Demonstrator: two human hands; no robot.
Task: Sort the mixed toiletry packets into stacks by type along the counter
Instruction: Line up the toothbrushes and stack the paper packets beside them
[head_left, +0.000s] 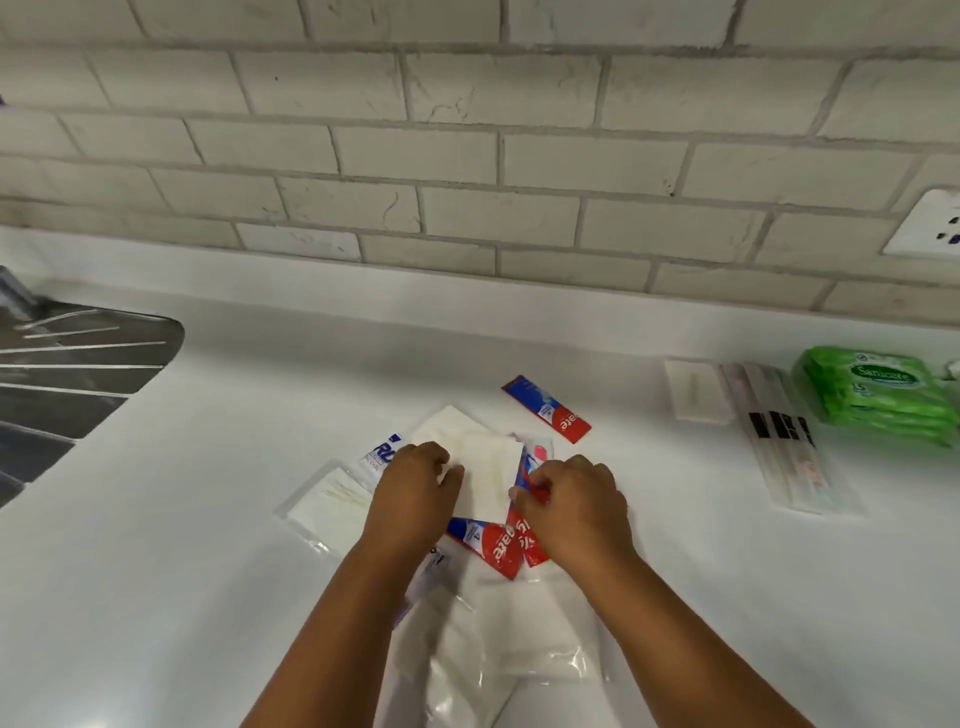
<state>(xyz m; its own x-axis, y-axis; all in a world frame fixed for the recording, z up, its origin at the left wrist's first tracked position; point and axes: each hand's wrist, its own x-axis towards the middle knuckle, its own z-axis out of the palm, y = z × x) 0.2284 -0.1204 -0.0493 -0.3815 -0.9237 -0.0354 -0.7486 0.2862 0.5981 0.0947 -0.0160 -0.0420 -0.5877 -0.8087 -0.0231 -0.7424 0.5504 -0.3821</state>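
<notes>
Two hands work over the mixed pile in the middle of the counter (208, 519). The left hand (410, 493) has its fingers curled onto the left edge of a white packet (485, 478) on top of the pile; it seems to pinch that edge, though the fingertips are partly hidden. The right hand (571, 499) has its fingers curled too, pinching the upper end of a red toothpaste packet (527, 540) that pokes out from under the white one's right side. That red packet's long axis runs roughly toward and away from the person, leaning a little, and it lies directly under the right hand's fingers, so that hand is the nearer one. A second red packet (491, 545) lies just beside it, overlapping. A lone toothpaste packet (545, 409) lies apart, up and to the right, angled across the counter; I judge that is where the held one should go, a short reach away and to the right.
</notes>
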